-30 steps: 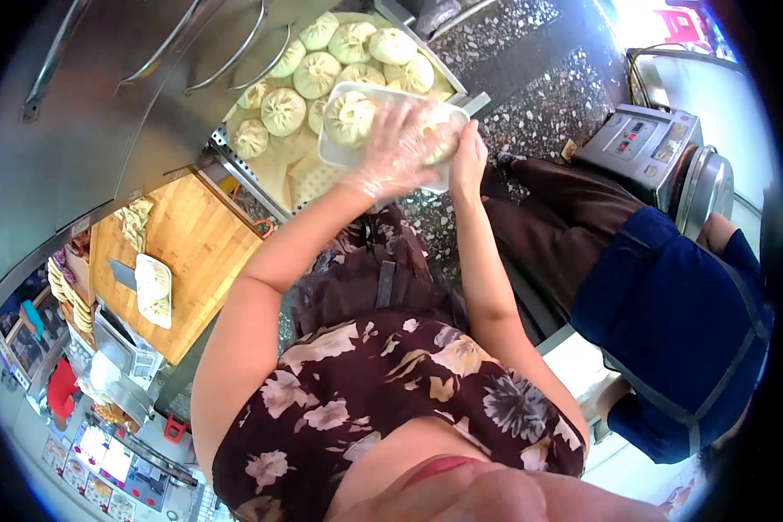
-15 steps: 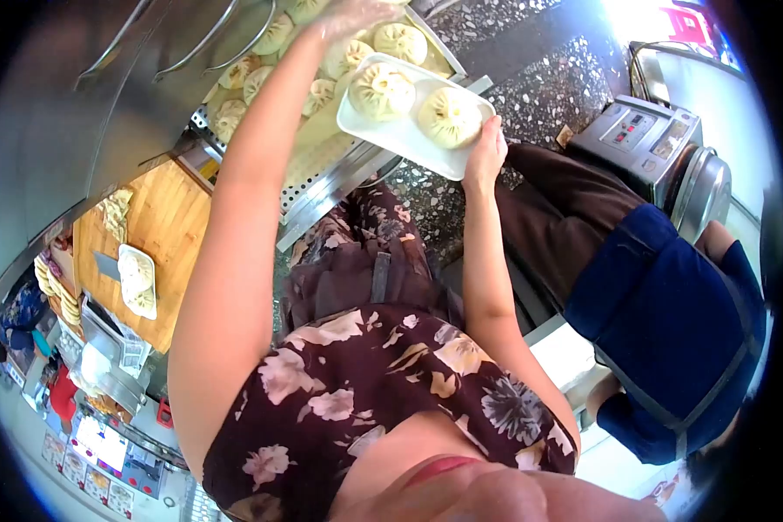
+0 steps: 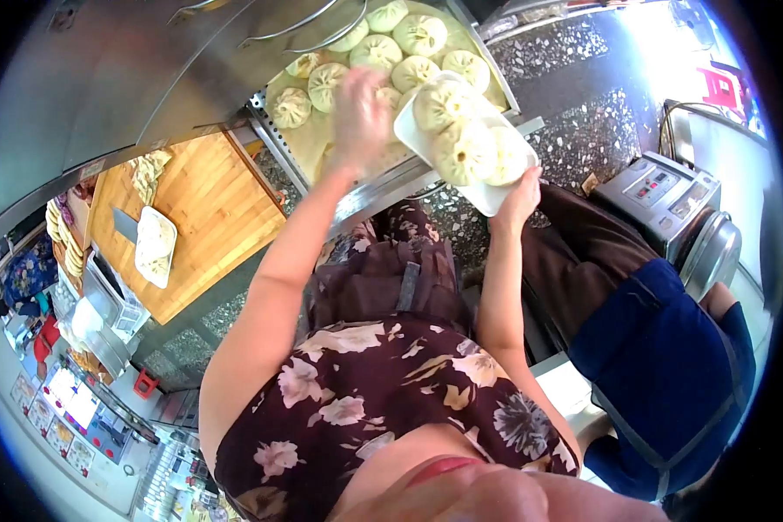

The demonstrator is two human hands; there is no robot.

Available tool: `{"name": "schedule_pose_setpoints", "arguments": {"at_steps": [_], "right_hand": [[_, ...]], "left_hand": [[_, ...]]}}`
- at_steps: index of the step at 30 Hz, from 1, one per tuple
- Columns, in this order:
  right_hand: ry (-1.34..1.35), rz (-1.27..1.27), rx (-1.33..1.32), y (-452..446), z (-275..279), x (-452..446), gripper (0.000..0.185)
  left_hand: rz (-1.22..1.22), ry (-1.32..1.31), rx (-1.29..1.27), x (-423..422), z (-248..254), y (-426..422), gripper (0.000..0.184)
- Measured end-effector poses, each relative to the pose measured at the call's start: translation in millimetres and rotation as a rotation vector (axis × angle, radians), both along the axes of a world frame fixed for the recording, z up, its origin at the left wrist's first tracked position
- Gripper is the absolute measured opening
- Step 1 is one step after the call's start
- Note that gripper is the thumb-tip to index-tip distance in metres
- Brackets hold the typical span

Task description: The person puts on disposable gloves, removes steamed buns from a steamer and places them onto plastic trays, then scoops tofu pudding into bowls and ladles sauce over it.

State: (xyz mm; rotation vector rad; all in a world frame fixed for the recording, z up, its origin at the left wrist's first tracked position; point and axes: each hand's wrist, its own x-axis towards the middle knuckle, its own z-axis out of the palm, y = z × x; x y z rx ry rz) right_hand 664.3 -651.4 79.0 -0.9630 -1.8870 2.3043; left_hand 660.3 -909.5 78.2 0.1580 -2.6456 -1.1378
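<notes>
My right hand grips the end of a white foam tray that carries three pleated steamed buns, crowded together. My left hand is blurred by motion, with fingers stretched out and no bun visible in it. It is over the large steamer tray, close to the pleated buns there, such as the bun beside its fingers. Several more buns lie in rows farther back on that tray. The foam tray is above the steamer tray's near right corner.
A metal cabinet with curved handles borders the left. A wooden board bears another foam tray with buns, and a scraper. At right, a person in a dark blue apron stands near a metal machine.
A third bun is now on the foam tray, where two lay before. My left hand has come back from the far side of the steamer tray. The whole view has shifted.
</notes>
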Motion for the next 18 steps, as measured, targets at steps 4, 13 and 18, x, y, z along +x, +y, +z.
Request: {"name": "schedule_pose_setpoints", "arguments": {"at_steps": [4,13,18], "right_hand": [[0.096,0.008,0.011,8.9,8.3,-11.5,0.046],[0.122,0.051,0.052,-1.2,14.9,-16.4,0.040],[0.145,0.105,0.127,-25.2,15.6,-13.0,0.045]], "left_hand": [[-0.068,-0.554,-0.608,-13.6,-39.0,-72.2,0.087],[0.079,-0.591,0.569,-3.6,-26.7,-110.2,0.068],[-0.169,0.080,0.330,45.5,105.5,25.8,0.056]]}}
